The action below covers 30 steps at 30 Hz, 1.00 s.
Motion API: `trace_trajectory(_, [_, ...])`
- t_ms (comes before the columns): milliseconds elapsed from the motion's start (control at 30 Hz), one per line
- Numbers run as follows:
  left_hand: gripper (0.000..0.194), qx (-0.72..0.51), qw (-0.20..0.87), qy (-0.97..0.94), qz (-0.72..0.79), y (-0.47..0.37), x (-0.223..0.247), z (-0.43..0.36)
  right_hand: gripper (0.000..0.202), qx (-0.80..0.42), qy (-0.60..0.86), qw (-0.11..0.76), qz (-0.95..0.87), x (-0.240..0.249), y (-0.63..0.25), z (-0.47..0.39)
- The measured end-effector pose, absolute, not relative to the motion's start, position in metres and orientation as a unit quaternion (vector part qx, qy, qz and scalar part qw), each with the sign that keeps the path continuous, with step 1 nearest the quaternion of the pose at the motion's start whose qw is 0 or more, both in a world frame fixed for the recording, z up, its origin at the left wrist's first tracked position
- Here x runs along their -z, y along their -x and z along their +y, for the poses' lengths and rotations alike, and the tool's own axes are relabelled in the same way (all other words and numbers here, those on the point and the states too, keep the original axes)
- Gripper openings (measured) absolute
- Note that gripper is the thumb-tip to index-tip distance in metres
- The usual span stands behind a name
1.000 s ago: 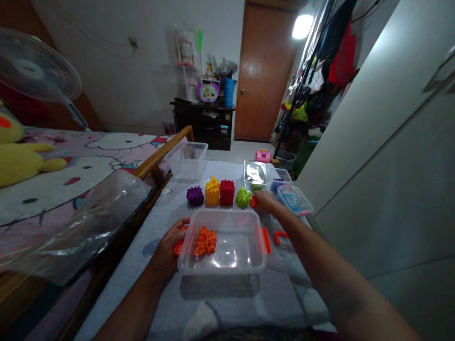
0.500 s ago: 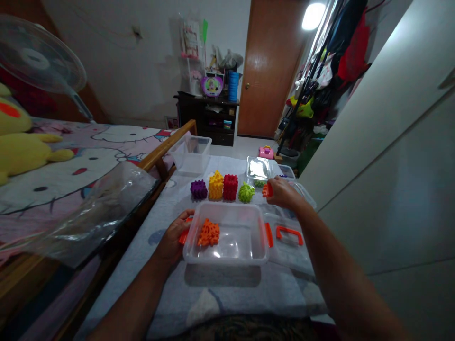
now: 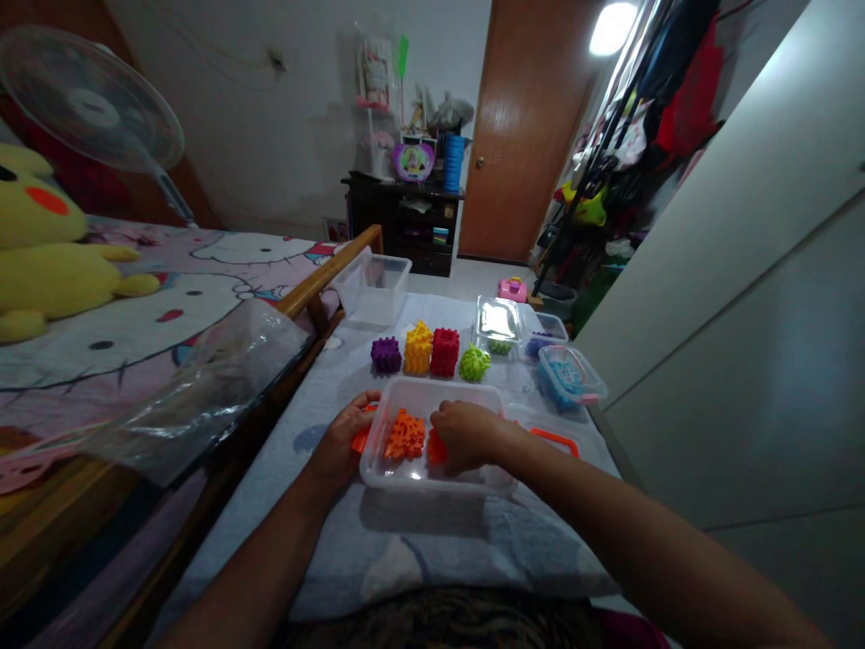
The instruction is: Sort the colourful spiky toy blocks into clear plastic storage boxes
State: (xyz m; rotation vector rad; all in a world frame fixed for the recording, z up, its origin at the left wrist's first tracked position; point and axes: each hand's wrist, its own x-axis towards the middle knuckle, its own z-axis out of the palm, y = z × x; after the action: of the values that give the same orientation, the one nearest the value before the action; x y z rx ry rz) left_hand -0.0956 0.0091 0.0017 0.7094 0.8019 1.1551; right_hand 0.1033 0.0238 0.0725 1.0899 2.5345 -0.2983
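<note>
A clear plastic box [image 3: 473, 482] stands in front of me on the cloth-covered table. My left hand [image 3: 344, 434] grips its orange side latch [image 3: 363, 433]. Inside, on the left, lies a cluster of orange interlocking blocks [image 3: 405, 434]. My right hand [image 3: 466, 434] reaches into the box with fingers closed round another orange block [image 3: 436, 447], partly hidden by the hand. Behind the box stand a purple block cube [image 3: 386, 356], a yellow block stack [image 3: 418, 349], a red block stack [image 3: 444, 352] and a lime green block ball [image 3: 474, 363].
A box lid with an orange handle [image 3: 558, 440] lies to the right, partly under my forearm. Beyond are a box of blue pieces [image 3: 568, 377] and a clear container [image 3: 498, 320]. An open clear bin [image 3: 375, 293] sits far left, beside the wooden bed rail [image 3: 331, 270].
My right hand has moved left and down, from beyond the box's right side into it, carrying the orange block. My left hand stays on the latch. The view has shifted slightly.
</note>
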Motion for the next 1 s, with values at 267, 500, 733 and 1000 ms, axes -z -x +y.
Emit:
trace_trajectory(267, [0.044,-0.516,0.714,-0.315,0.353,0.096,-0.002,0.008,0.052,0.117,-0.393,0.160,0.898,-0.047,-0.093,0.027])
trace_trajectory(500, [0.043,-0.516,0.706,-0.319,0.365,0.095,-0.005,0.007,0.045,0.176,-0.399,0.062,0.898,-0.090,-0.121,0.021])
trace_trajectory(733, [0.045,-0.518,0.700,-0.309,0.382,0.094,-0.008,0.006,0.012,0.123,-0.575,-0.119,0.800,-0.117,-0.189,0.078])
trace_trajectory(1000, [0.046,-0.520,0.693,-0.308,0.394,0.097,-0.004,0.009,0.046,0.116,-0.631,-0.108,0.759,-0.031,-0.209,0.120])
